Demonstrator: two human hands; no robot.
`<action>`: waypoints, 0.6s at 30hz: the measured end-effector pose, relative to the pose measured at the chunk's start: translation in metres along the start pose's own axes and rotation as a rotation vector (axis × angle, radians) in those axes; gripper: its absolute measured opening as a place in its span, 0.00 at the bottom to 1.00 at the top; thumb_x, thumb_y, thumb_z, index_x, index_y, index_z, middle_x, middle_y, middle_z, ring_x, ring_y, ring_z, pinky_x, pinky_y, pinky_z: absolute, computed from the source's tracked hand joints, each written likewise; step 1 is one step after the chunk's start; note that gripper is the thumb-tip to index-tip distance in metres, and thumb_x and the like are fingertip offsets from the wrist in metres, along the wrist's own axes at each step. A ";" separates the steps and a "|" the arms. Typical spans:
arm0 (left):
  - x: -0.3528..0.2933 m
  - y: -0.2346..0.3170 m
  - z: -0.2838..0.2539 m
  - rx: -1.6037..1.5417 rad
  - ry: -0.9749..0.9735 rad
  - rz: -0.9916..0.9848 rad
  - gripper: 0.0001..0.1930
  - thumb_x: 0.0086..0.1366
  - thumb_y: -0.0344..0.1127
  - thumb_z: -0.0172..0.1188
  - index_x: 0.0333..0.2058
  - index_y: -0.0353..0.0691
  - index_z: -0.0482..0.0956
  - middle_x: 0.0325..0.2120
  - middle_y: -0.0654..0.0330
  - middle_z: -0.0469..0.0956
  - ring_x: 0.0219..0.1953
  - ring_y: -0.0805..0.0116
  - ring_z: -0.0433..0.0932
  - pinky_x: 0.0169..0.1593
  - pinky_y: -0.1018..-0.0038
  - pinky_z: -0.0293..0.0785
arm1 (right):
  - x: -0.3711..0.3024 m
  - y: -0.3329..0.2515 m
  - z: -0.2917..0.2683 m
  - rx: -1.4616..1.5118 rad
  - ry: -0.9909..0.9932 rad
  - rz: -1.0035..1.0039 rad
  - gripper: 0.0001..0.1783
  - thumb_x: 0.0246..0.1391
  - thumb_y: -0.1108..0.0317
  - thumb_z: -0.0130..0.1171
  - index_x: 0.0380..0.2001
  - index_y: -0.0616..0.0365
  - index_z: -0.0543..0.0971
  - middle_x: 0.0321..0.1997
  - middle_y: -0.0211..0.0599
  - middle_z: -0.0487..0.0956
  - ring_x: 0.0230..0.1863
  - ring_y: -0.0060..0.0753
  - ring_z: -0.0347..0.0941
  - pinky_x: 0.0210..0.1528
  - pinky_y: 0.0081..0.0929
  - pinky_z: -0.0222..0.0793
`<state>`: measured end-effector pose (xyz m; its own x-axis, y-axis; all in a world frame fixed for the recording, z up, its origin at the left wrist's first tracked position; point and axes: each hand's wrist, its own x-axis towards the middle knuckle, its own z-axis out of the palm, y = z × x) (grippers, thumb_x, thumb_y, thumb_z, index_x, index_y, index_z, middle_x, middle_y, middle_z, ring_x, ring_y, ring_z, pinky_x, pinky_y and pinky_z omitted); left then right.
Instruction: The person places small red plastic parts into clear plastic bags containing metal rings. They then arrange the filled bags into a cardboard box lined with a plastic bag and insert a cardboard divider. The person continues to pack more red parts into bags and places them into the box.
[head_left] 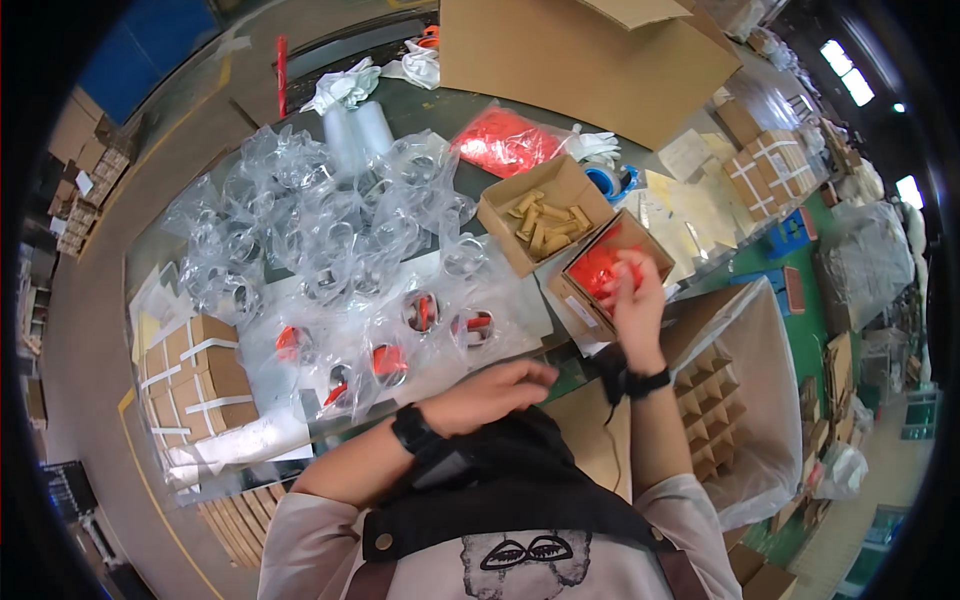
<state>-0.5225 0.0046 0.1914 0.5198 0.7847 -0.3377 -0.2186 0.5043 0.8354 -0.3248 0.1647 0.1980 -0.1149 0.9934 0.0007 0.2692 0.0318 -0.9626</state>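
My right hand dips into a small cardboard box of red plastic pieces. Its fingers are curled together among them; what they pinch is hidden. My left hand hovers at the table's near edge, fingers stretched out and holding nothing. In front of it, on the table, lie several clear plastic bags with round, shiny metal parts inside. Several of the nearest bags also have a red piece in or on the ring. A second small box, holding tan cylindrical pieces, stands beside the red one.
A bag of red pieces, white gloves and a blue tape roll lie farther back. A large cardboard sheet rises behind them. A taped carton sits left. At lower right stands a lined carton with cardboard dividers.
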 end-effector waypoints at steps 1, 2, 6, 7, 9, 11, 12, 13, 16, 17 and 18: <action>-0.008 -0.005 -0.010 0.063 -0.045 -0.175 0.23 0.67 0.41 0.58 0.57 0.39 0.69 0.47 0.60 0.76 0.49 0.71 0.75 0.49 0.74 0.73 | 0.021 0.019 -0.019 -0.119 -0.001 0.030 0.16 0.62 0.68 0.56 0.51 0.61 0.72 0.43 0.45 0.78 0.44 0.36 0.75 0.51 0.40 0.73; -0.018 -0.011 -0.017 0.185 0.025 -0.300 0.24 0.65 0.41 0.60 0.56 0.38 0.70 0.38 0.61 0.78 0.41 0.69 0.78 0.43 0.73 0.74 | 0.037 0.044 -0.035 -0.566 0.051 -0.255 0.19 0.59 0.65 0.59 0.51 0.61 0.72 0.45 0.48 0.77 0.49 0.41 0.73 0.56 0.44 0.69; -0.052 -0.058 -0.031 0.855 0.705 -0.117 0.28 0.60 0.38 0.65 0.57 0.36 0.69 0.23 0.59 0.79 0.26 0.62 0.79 0.33 0.69 0.75 | 0.015 0.013 -0.024 -0.783 -0.248 -0.363 0.36 0.46 0.62 0.69 0.59 0.57 0.69 0.57 0.60 0.69 0.62 0.60 0.62 0.65 0.51 0.58; -0.045 -0.062 -0.033 0.835 0.786 -0.041 0.28 0.59 0.37 0.66 0.57 0.36 0.68 0.24 0.56 0.78 0.27 0.58 0.79 0.34 0.67 0.74 | 0.009 0.012 -0.021 -0.580 -0.433 -0.333 0.38 0.44 0.62 0.70 0.60 0.56 0.68 0.59 0.61 0.67 0.62 0.62 0.62 0.65 0.50 0.59; -0.012 -0.058 -0.033 0.787 0.923 0.129 0.30 0.56 0.33 0.67 0.56 0.35 0.67 0.24 0.51 0.78 0.28 0.52 0.79 0.34 0.63 0.74 | -0.014 0.027 0.013 -0.542 -0.845 -0.107 0.40 0.40 0.63 0.73 0.58 0.56 0.69 0.59 0.59 0.68 0.61 0.61 0.62 0.63 0.44 0.62; 0.009 -0.072 -0.055 0.807 0.861 0.162 0.30 0.58 0.32 0.64 0.58 0.38 0.65 0.25 0.53 0.78 0.29 0.51 0.79 0.35 0.62 0.74 | -0.031 0.082 0.060 -0.568 -0.675 -0.363 0.37 0.38 0.64 0.73 0.55 0.56 0.71 0.52 0.53 0.73 0.55 0.54 0.68 0.56 0.39 0.68; 0.012 -0.087 -0.072 0.812 0.815 0.184 0.28 0.59 0.32 0.64 0.58 0.38 0.66 0.25 0.53 0.78 0.29 0.52 0.79 0.35 0.63 0.74 | -0.033 0.074 0.080 -0.418 -0.695 -0.361 0.35 0.39 0.65 0.73 0.53 0.56 0.72 0.49 0.52 0.74 0.52 0.52 0.70 0.54 0.38 0.68; 0.014 -0.093 -0.084 0.820 0.766 0.206 0.27 0.60 0.32 0.63 0.58 0.39 0.67 0.25 0.53 0.79 0.29 0.53 0.79 0.35 0.63 0.74 | -0.032 0.064 0.097 -0.266 -0.712 -0.355 0.32 0.39 0.65 0.72 0.50 0.56 0.74 0.46 0.51 0.76 0.49 0.51 0.71 0.51 0.38 0.69; 0.006 -0.081 -0.070 0.248 0.765 0.129 0.18 0.62 0.33 0.60 0.51 0.41 0.75 0.27 0.51 0.80 0.29 0.56 0.80 0.34 0.65 0.74 | -0.024 0.059 0.095 -0.233 -0.840 -0.311 0.20 0.42 0.67 0.69 0.41 0.57 0.77 0.38 0.50 0.77 0.39 0.50 0.74 0.44 0.38 0.71; 0.005 -0.075 -0.065 0.015 0.763 0.118 0.16 0.62 0.34 0.61 0.50 0.41 0.76 0.27 0.50 0.80 0.29 0.57 0.80 0.34 0.66 0.74 | -0.018 0.059 0.090 -0.297 -0.900 -0.304 0.16 0.43 0.68 0.68 0.37 0.57 0.78 0.36 0.50 0.78 0.36 0.50 0.75 0.42 0.38 0.72; 0.002 -0.070 -0.061 0.193 0.718 0.121 0.16 0.63 0.35 0.60 0.49 0.42 0.76 0.27 0.49 0.80 0.29 0.55 0.80 0.35 0.64 0.75 | -0.017 0.064 0.090 -0.398 -0.826 -0.344 0.07 0.46 0.71 0.64 0.26 0.61 0.76 0.32 0.50 0.78 0.35 0.51 0.76 0.38 0.46 0.71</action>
<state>-0.5570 -0.0073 0.1061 -0.1789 0.9062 -0.3832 -0.0574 0.3792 0.9235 -0.3918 0.1396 0.1120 -0.8401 0.5377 -0.0715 0.3809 0.4908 -0.7836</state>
